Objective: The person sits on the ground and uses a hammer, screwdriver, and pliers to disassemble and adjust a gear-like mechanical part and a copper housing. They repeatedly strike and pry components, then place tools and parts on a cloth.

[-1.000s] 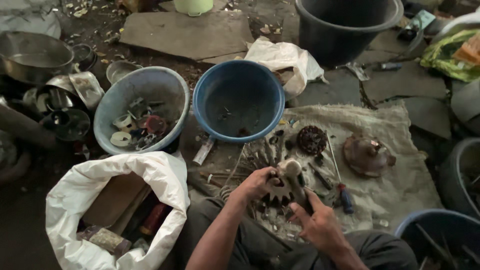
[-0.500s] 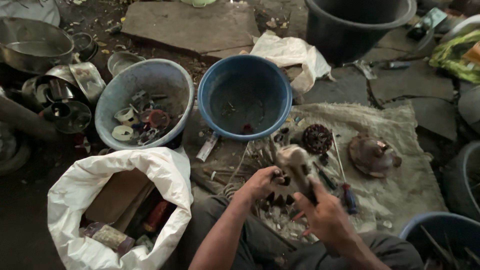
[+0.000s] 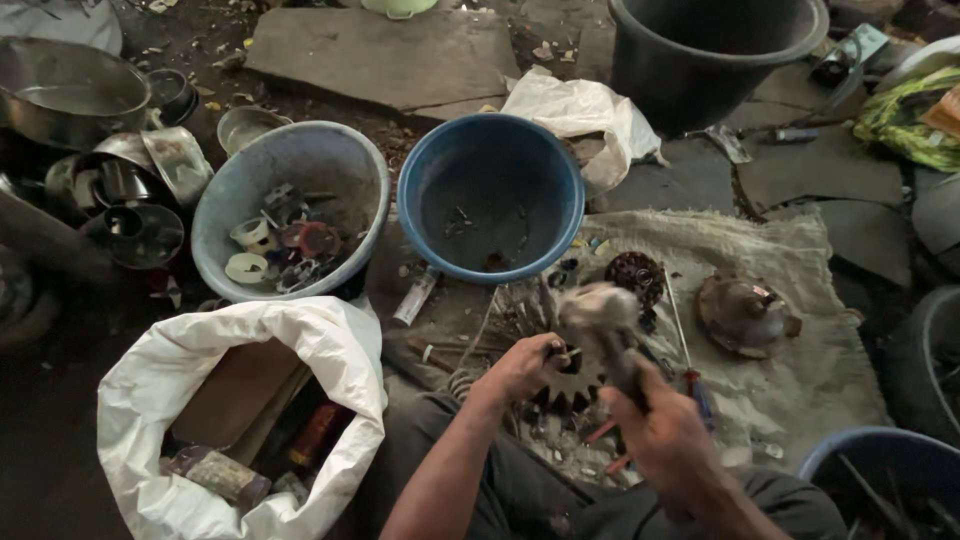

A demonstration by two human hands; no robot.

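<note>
Head view. Lower centre of the frame: the left hand is clenched on a dark toothed gear, gripping it at its left edge. The gear sits just above the person's lap, over the near edge of a dirty cloth spread on the ground. The right hand is closed around the handle of a hammer; the hammer head is blurred and stands just above the gear. Whether it touches the gear cannot be told.

On the cloth, right of centre: a round rusty part, a dome-shaped metal housing and a screwdriver with a blue and red handle lying just beside the right hand.

Centre of the frame: a blue basin holding a few small scraps. Left of it, touching or nearly so, a pale blue basin with tape rolls and mixed small parts. Lower left: an open white sack containing cardboard and bottles. Upper left: steel pots. Upper right: a large dark bucket; a white plastic bag lies between it and the blue basin.
</note>
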